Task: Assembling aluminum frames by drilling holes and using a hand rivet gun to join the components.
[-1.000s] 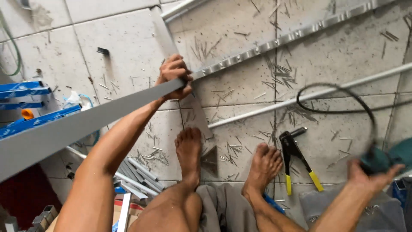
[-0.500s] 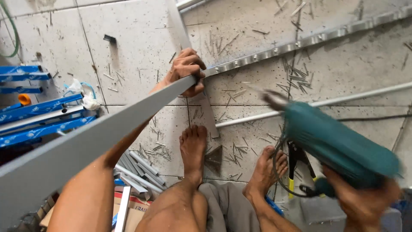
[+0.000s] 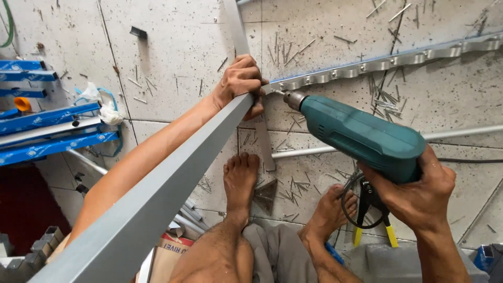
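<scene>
Bright, even daylight, soft & diffuse, no hard source visible. Shadows faint: short soft ones under the scattered nails and beside the small dark bracket (image 3: 138, 32) on the tiled floor (image 3: 173, 63), falling slightly right/down. Mild sheen on the teal drill (image 3: 361, 137) body and along the grey metal bar (image 3: 173, 183); no blown glare. Bar goes soft/out of focus toward bottom-left, closest to lens. Left hand (image 3: 242, 84) & drill sharp, no motion blur. Wide-angle bend at edges: the perforated strip (image 3: 387, 62) curves at the right. Dark red patch bottom-left is dim.
</scene>
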